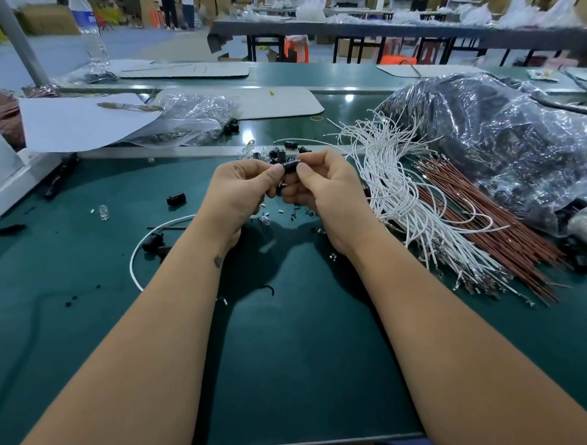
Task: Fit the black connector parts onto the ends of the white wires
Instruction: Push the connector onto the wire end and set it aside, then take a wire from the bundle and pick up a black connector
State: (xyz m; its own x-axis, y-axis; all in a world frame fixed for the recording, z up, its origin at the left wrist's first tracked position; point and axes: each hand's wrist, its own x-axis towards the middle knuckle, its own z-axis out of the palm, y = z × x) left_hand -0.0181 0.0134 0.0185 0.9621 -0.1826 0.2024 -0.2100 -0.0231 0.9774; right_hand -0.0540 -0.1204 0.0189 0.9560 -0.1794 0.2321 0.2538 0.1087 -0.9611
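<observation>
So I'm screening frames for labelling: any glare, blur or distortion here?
Head view: wide-angle bending curves the bench edges; lamp glare spots on the green mat and clear plastic bag; background soft; hands and black connector reasonably sharp, their shadows falling on the mat below.

This is a factory assembly hall, a large open room with rows of long work tables. The near green bench (88, 332) carries a heap of white wires (395, 191), a bundle of red-brown wires (487, 227), loose black connector parts (275, 154) and clear plastic bags of parts (503, 135). Behind it stand another long table (361, 29) piled with plastic bags, stacked cardboard cartons (47, 17) along the wall, and people (177, 8) in the distance.
</observation>
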